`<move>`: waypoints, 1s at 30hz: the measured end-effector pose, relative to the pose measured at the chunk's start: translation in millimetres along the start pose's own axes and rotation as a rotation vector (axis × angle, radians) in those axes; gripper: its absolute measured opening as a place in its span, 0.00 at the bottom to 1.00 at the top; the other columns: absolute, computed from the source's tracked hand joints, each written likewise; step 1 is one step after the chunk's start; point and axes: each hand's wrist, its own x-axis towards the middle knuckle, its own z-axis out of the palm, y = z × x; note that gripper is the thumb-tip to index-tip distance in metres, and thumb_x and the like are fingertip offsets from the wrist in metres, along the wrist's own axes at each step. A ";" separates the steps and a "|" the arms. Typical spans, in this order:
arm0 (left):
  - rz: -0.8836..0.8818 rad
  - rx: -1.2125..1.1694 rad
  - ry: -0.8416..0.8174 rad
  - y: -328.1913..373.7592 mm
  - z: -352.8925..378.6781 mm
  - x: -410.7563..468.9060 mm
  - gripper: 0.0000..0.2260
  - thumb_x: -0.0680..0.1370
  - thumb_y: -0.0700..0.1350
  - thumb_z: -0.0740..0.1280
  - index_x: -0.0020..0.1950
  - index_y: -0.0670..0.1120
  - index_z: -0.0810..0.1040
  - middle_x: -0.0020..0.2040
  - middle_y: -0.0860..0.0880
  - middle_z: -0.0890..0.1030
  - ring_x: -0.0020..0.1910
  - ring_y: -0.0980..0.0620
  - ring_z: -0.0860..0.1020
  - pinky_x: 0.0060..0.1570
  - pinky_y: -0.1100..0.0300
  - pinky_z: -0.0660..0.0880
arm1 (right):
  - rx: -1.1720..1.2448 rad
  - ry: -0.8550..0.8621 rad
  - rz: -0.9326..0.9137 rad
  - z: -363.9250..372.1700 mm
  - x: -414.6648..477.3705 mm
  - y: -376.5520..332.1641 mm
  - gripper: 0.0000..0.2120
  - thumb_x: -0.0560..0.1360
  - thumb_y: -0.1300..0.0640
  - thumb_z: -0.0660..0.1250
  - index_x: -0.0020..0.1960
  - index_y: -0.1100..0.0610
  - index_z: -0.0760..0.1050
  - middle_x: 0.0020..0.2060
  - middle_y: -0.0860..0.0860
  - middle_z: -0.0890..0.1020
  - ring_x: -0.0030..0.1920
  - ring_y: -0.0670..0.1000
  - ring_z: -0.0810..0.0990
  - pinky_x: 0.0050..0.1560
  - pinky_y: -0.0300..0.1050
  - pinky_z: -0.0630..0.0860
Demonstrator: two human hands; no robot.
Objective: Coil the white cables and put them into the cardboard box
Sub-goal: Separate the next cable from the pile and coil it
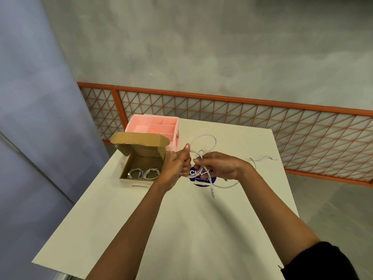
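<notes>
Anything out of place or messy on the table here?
Nothing spilled or damaged. The white cable held by the left hand and right hand is a loose tangle, one plug trailing on the table. A cable end strays near the table's far right edge.

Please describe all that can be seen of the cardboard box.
The cardboard box is brown inside, small and shallow, open, near the table's left edge. Its lid stands raised at the back, before the pink organizer. Two coiled white cables lie on its floor. Its outer front looks white. The left hand is beside it.
</notes>
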 end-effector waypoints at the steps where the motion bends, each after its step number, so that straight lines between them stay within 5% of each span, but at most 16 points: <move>1: 0.004 0.012 0.015 -1.6 -1.7 0.6 0.20 0.81 0.53 0.58 0.31 0.48 0.59 0.28 0.51 0.55 0.25 0.56 0.54 0.24 0.64 0.54 | -0.028 0.012 -0.014 -0.2 -1.0 -0.7 0.06 0.77 0.59 0.67 0.47 0.62 0.77 0.40 0.54 0.79 0.41 0.49 0.77 0.44 0.39 0.78; 4: 0.015 0.079 0.060 -7.7 -3.7 2.2 0.20 0.81 0.53 0.58 0.31 0.49 0.59 0.28 0.52 0.56 0.25 0.56 0.54 0.25 0.63 0.53 | -0.233 0.140 -0.047 1.1 -3.4 -6.1 0.02 0.73 0.64 0.70 0.43 0.61 0.77 0.35 0.56 0.80 0.34 0.50 0.80 0.39 0.37 0.79; 7: 0.021 0.164 0.113 -13.8 -1.2 3.0 0.20 0.81 0.54 0.58 0.30 0.50 0.61 0.27 0.53 0.59 0.24 0.56 0.57 0.26 0.63 0.56 | -0.390 0.269 -0.012 3.3 -3.0 -14.6 0.09 0.70 0.65 0.73 0.45 0.61 0.73 0.34 0.58 0.81 0.34 0.56 0.80 0.42 0.47 0.80; 18: 0.099 0.291 0.234 -17.2 4.0 7.6 0.19 0.81 0.55 0.58 0.32 0.49 0.67 0.26 0.53 0.63 0.25 0.57 0.62 0.30 0.59 0.60 | -0.465 0.185 0.059 12.0 -15.5 -33.0 0.11 0.74 0.63 0.70 0.53 0.69 0.80 0.29 0.54 0.80 0.31 0.49 0.78 0.37 0.39 0.79; 24: 0.070 0.327 0.225 -23.5 0.5 5.5 0.16 0.82 0.52 0.57 0.36 0.49 0.71 0.25 0.54 0.65 0.25 0.58 0.63 0.29 0.60 0.61 | -0.307 0.218 -0.136 5.1 -22.2 -39.3 0.10 0.80 0.66 0.59 0.53 0.62 0.79 0.37 0.54 0.76 0.35 0.47 0.71 0.38 0.37 0.71; 30: 0.019 0.347 0.244 -40.3 -5.8 4.7 0.16 0.82 0.53 0.57 0.37 0.47 0.70 0.27 0.52 0.63 0.27 0.54 0.61 0.32 0.57 0.60 | -0.004 0.161 -0.333 -6.7 -35.9 -59.1 0.12 0.83 0.62 0.52 0.46 0.58 0.72 0.46 0.52 0.83 0.47 0.48 0.82 0.48 0.40 0.77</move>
